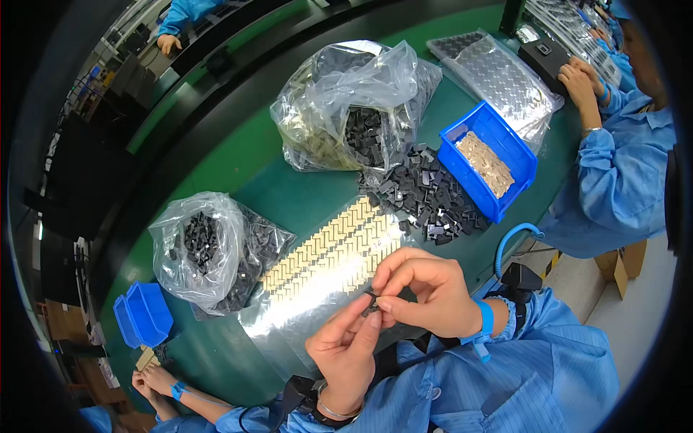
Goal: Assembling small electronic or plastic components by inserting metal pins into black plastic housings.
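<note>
- The left hand (pixel 345 364) is pinching a small dark piece (pixel 372 304) between its thumb and pointing finger.
- The right hand (pixel 432 294) is pinching the same piece from the other side, with its thumb and finger tips close together.
- The small dark piece is sitting between the two hands, up off the table (pixel 253 180), and the fingers are hiding part of it.
- A blue band (pixel 481 322) is going around the right wrist.
- Just past the hands, rows of tan pieces (pixel 328 251) are lying on the green table, and light is shining brightly near them.
- A messy pile of black pieces (pixel 433 196) is spreading out beyond the right end of the rows.
- A blue bin (pixel 476 185) is standing beside that pile, holding flat tan bits (pixel 485 163).
- A big clear bag (pixel 317 108) is standing behind the pile, with black pieces showing inside.
- A smaller clear bag (pixel 216 281) is sitting left of the rows, also holding black pieces.
- A small blue bin (pixel 148 315) is standing farther left.
- Near it, another person's hands (pixel 153 379) are holding a tan strip (pixel 146 358).
- On the far right, a person in blue (pixel 621 173) is touching a black box (pixel 545 63).
</note>
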